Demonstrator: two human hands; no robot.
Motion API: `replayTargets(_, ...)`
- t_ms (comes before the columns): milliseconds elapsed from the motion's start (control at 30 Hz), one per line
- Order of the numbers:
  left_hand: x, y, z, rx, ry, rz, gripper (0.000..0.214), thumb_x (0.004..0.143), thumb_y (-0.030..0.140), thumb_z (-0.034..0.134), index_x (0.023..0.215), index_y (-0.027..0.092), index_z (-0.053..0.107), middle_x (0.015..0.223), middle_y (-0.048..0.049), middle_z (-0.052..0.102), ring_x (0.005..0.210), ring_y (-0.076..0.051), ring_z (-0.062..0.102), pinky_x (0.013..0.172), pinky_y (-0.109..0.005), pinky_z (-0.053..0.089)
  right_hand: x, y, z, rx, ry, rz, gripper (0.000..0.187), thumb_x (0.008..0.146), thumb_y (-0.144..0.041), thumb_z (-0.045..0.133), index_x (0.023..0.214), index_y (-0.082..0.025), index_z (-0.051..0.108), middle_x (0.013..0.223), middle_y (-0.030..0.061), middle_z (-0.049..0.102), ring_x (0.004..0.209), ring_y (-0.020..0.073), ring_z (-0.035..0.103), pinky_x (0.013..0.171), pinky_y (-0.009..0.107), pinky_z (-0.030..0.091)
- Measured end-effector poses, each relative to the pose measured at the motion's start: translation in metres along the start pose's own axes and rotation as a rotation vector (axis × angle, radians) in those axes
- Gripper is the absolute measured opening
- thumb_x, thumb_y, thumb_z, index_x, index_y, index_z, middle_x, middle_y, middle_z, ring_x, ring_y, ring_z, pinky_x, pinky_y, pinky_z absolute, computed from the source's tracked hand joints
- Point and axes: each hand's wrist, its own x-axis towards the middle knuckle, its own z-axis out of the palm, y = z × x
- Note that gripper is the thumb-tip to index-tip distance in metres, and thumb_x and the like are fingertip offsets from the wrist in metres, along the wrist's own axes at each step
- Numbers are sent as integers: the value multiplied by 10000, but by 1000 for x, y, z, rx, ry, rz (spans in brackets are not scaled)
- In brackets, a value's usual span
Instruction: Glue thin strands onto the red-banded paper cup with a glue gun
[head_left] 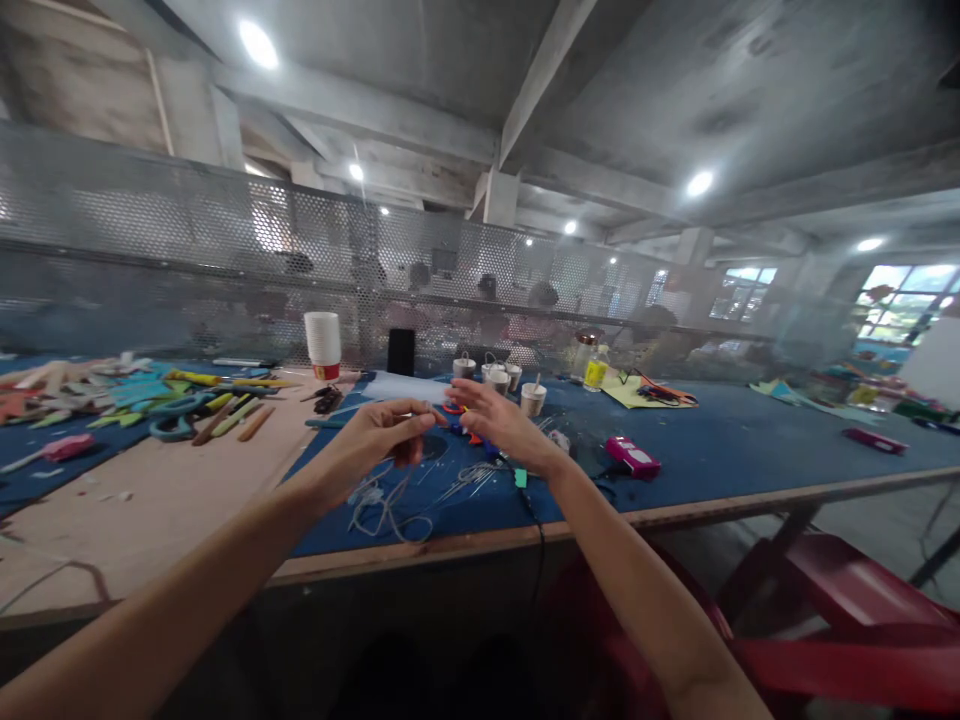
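My left hand (382, 432) is raised over the blue table mat, thumb and forefinger pinched together. Whatever is between those fingertips is too small to make out. Facing it, my right hand (504, 422) has its fingers stretched out and apart, holding nothing that I can see. Beneath the hands lies a loop of pale grey cord (390, 515), with thin clear strands (480, 478) beside it. A blue and orange tool (477, 437), partly hidden by my right hand, lies on the mat, and a dark cable (534, 508) hangs over the table edge.
Small paper cups (533, 400), a phone-like black slab (401, 352) and stacked paper cups (323, 340) stand at the back. Scissors (176, 425) and tools lie left. A magenta box (632, 457) and yellow-labelled bottle (596, 372) are right. Red stools (855, 590) stand below the edge.
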Motion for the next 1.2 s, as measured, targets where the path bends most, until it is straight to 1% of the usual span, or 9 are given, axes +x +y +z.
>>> replayTargets(67,-2,1,1,26,-29,2,304,889,487,717,847,187,693,560,9,625,509,-127,528,504,-251,373,5,-22,25,35,-117,-43,656,882,-516,770,1467,-308,556,1471,75,615,1365,229,571,1134,396,461)
replayTargets(133,-6,4,-3,39,-15,-18,329,892,510,707,829,188,686,544,2,630,495,-130,526,494,-250,374,8,-32,39,45,-106,-48,563,855,-520,797,1337,-263,661,1287,73,713,1198,221,664,1076,394,498)
replayTargets(233,-14,9,-14,69,39,-34,332,880,514,718,901,182,723,544,2,634,503,-139,537,493,-249,392,15,-29,44,54,-50,34,424,844,-536,798,1079,-187,748,965,53,760,913,188,704,934,370,540)
replayTargets(333,-20,10,-27,81,128,-27,331,868,507,731,900,178,745,539,7,621,498,-133,525,491,-243,401,23,-21,42,37,1,62,383,833,-542,801,938,-177,754,837,30,738,798,165,669,846,332,527)
replayTargets(433,-24,5,-41,106,161,-35,355,874,523,721,922,173,757,544,-5,644,488,-136,530,473,-242,401,28,-22,40,-32,38,18,392,870,-576,750,879,-184,755,807,23,730,780,162,646,835,317,507)
replayTargets(600,-29,-6,-60,199,99,-116,376,805,539,787,908,179,759,569,-35,705,442,-134,532,448,-244,411,31,-31,35,-179,110,-64,480,921,-659,646,825,-196,726,815,35,713,810,181,634,816,309,480)
replayTargets(867,-41,-6,-65,166,85,-145,326,750,472,841,699,180,706,675,-66,765,465,-113,540,458,-227,404,48,-25,27,-285,193,-232,486,948,-657,617,756,-212,657,870,43,652,843,180,595,833,315,463)
replayTargets(1067,-56,-9,-66,56,-45,-243,350,804,507,779,667,205,668,513,-41,693,446,-147,555,467,-249,431,60,-9,23,-50,254,-73,533,838,-731,698,766,-207,640,832,39,654,763,162,566,725,291,468)
replayTargets(1200,-64,-6,-74,-31,-234,-314,349,780,551,787,683,224,719,571,-55,741,436,-152,557,441,-258,416,66,0,19,122,305,-2,598,778,-803,690,754,-211,611,801,27,630,759,155,562,709,276,476)
